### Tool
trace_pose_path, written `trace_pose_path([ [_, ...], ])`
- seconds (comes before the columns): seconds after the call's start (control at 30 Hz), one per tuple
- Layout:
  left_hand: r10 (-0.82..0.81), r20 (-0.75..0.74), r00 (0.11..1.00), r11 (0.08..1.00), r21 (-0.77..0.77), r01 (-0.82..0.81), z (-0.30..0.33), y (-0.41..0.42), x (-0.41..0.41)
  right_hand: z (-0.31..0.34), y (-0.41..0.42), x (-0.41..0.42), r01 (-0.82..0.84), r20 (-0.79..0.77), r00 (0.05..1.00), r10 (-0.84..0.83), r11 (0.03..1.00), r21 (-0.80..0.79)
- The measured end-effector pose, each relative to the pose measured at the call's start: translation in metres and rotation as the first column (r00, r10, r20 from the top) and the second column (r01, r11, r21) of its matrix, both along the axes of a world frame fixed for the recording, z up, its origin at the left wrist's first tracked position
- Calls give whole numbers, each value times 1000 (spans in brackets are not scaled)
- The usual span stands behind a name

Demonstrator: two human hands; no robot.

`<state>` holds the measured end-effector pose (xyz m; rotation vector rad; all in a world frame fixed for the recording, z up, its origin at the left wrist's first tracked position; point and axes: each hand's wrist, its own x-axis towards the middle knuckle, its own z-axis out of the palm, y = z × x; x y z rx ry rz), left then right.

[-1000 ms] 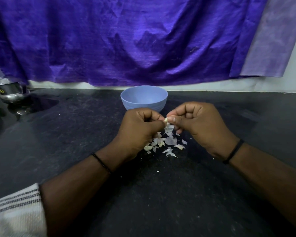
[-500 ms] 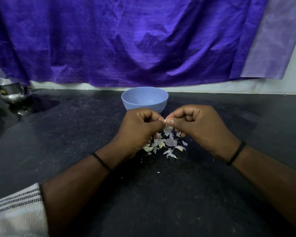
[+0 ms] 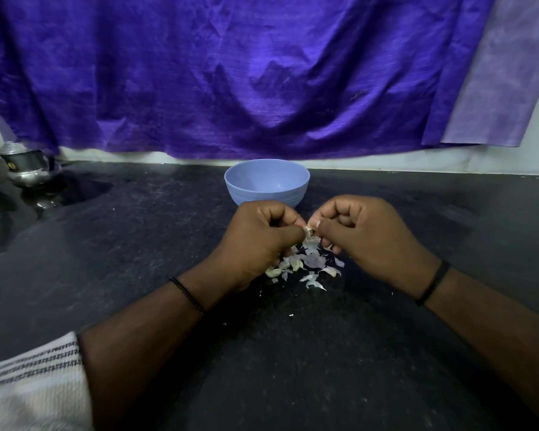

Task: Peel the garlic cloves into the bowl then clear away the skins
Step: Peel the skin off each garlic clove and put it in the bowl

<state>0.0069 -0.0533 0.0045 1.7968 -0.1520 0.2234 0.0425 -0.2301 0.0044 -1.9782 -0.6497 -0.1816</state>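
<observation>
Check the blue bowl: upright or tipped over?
Upright. The blue bowl sits on its base on the dark counter, rim level, opening facing up.

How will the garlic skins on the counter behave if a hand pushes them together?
The garlic skins look thin and curled, so probably very light, and may scatter. Small flakes lie apart on the dark counter, so some would likely slip past the hand.

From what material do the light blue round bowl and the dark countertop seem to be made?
The light blue round bowl looks like matte plastic: even colour, soft sheen, faint moulded rings low on its wall. The dark countertop looks like polished stone, perhaps granite: black with fine pale speckles, and glossy reflections at far left.
</observation>
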Motion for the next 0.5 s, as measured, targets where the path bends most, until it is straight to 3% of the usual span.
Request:
trace_pose_path([
  [0.17,-13,-12,1000,1000,-21,12,0,-1,0,-1,0,2,9,15,1000,-8,1000,-22],
  [0.5,-10,-15,1000,999,-49,9,0,-1,1,-1,3,1,13,-42,999,-8,995,103],
])
